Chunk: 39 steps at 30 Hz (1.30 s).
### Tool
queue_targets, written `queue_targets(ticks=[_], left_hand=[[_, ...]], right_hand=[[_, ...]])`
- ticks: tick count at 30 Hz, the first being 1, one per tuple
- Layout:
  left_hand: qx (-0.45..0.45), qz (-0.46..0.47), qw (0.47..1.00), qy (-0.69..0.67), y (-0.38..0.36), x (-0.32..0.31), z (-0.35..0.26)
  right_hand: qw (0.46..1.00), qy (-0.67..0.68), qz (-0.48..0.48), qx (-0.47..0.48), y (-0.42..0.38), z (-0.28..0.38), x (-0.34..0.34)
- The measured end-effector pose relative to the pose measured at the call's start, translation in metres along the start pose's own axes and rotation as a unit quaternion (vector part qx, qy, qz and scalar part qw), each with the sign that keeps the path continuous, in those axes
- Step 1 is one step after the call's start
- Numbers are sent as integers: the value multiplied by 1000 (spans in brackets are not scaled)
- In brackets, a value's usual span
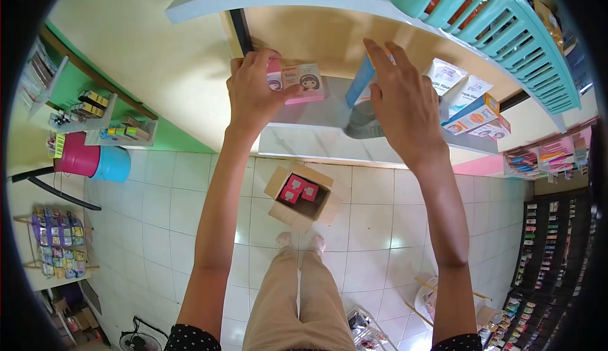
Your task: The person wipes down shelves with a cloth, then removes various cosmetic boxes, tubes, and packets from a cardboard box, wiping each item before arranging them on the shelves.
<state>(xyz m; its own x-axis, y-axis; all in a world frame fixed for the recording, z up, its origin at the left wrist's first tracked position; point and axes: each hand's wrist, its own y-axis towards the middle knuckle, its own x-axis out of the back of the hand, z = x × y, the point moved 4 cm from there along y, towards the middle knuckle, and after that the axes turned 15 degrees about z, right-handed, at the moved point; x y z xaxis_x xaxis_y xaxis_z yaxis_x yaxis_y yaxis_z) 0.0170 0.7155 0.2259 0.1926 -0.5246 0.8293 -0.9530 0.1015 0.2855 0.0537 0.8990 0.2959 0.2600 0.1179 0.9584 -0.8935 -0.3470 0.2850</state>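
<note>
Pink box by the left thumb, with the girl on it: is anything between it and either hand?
Nothing visible separates the left hand from the pink box. The blue box stands between the pink box and the right hand.

glossy tile floor (pixel 369 225), matt cardboard carton (pixel 277 181), slotted plastic basket (pixel 491 18)

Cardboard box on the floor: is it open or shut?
Open: the cardboard box's flaps spread outward, and red packs show inside.
</note>
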Motion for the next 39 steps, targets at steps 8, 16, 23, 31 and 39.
queue_targets(ticks=[8,16,23,31,39], left_hand=[[-52,133,990,-1,9,8,22],[40,55,940,-335,-100,15,48],[170,190,950,-178,-247,-257,152],[-18,387,922,1,-317,-535,214],[-117,460,878,58,-332,-616,238]], right_hand=[[995,86,40,25,10,4,-1],[899,389,107,-169,-116,16,-38],[875,330,306,-180,-246,30,-383],[888,186,408,-104,-294,39,-656],[859,75,503,-59,-307,40,-698]])
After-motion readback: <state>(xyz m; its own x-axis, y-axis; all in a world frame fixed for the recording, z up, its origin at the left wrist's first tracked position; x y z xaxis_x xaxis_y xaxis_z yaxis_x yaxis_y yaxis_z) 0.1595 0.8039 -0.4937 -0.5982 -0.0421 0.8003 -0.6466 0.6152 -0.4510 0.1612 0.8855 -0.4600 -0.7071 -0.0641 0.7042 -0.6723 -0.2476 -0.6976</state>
